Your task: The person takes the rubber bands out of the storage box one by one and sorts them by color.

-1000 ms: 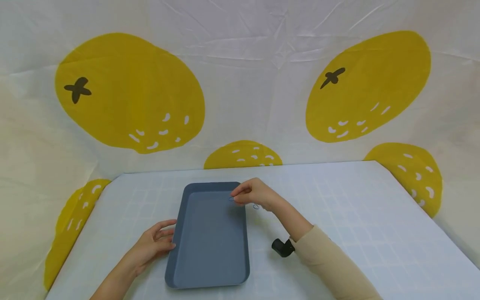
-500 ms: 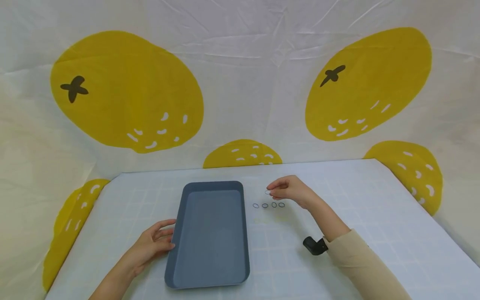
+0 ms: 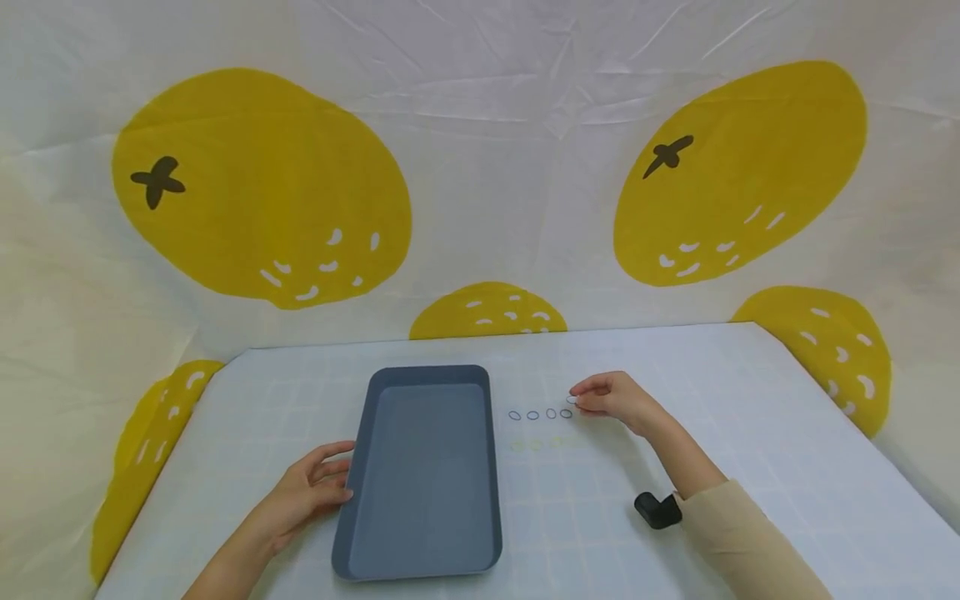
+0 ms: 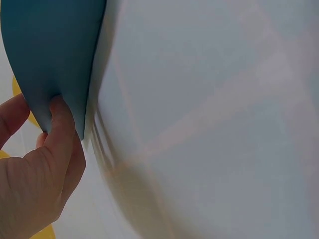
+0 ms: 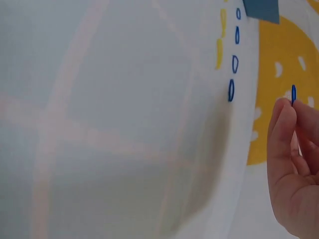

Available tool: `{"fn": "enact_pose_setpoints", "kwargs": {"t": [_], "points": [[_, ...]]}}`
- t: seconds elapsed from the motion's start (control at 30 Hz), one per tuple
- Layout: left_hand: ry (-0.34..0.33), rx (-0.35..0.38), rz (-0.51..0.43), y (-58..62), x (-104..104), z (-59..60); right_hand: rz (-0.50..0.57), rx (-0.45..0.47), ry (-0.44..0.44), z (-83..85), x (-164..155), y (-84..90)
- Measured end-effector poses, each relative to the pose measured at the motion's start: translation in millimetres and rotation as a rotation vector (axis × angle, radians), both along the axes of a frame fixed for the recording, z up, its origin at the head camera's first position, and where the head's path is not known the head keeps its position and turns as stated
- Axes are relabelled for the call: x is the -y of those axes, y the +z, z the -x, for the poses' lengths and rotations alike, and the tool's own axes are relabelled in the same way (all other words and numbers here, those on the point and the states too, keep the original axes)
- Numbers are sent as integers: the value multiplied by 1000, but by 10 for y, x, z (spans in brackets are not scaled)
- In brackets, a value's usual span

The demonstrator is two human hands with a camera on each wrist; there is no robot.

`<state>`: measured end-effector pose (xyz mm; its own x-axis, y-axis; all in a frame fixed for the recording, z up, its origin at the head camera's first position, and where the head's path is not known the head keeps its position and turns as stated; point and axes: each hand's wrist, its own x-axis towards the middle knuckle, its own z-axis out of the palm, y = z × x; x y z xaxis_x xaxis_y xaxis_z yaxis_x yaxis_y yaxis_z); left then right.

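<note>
- Right hand (image 3: pixel 617 398): thumb and forefinger pinch a small blue ring (image 5: pixel 293 93), held just above the worktop (image 3: pixel 750 433). The pinched ring sits at the 3 o'clock end of a row of four blue rings (image 3: pixel 540 414) lying flat on the worktop.
- Left hand (image 3: pixel 311 487): fingers lightly curled against the 9 o'clock wall of the grey-blue tray (image 3: pixel 423 475); the left wrist view shows thumb and fingers (image 4: pixel 62 129) gripping the tray's edge.
- Row of rings: at 3 o'clock of the tray, near it but not touching; the rings lie apart from one another at even spacing. A fainter row of yellowish marks (image 3: pixel 543 444) lies just on the near side of them.
- Tray: no contents visible inside it.
- Step in hand, by judgement: placing a fifth ring to extend the row away from the tray.
- Next move, by judgement: lower the ring flat at matching spacing and release it without nudging its neighbour; the ring is small and light, so a clean parting of the fingertips is called for.
- Beyond: a lemon-print backdrop (image 3: pixel 262 183) behind the worktop.
</note>
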<state>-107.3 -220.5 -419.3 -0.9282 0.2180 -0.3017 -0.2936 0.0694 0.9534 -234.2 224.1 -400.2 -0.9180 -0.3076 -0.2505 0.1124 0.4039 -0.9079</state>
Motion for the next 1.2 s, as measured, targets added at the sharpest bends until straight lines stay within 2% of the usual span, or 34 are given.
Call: {"fn": "enact_pose_setpoints", "kwargs": {"t": [0.3,0.57,0.83,1.2], "points": [[8,17,7,-5,18,5,-58,29,-75,31,-90,-174],[6,6,9,2,0,2,-91,16,-87,62,-130,-292],[-7,0,-10,-17,30,1,-140,10,-120,65,-92,-318],[2,4,6,7,4,2,-210,-5,-117,46,-49,-289]]}}
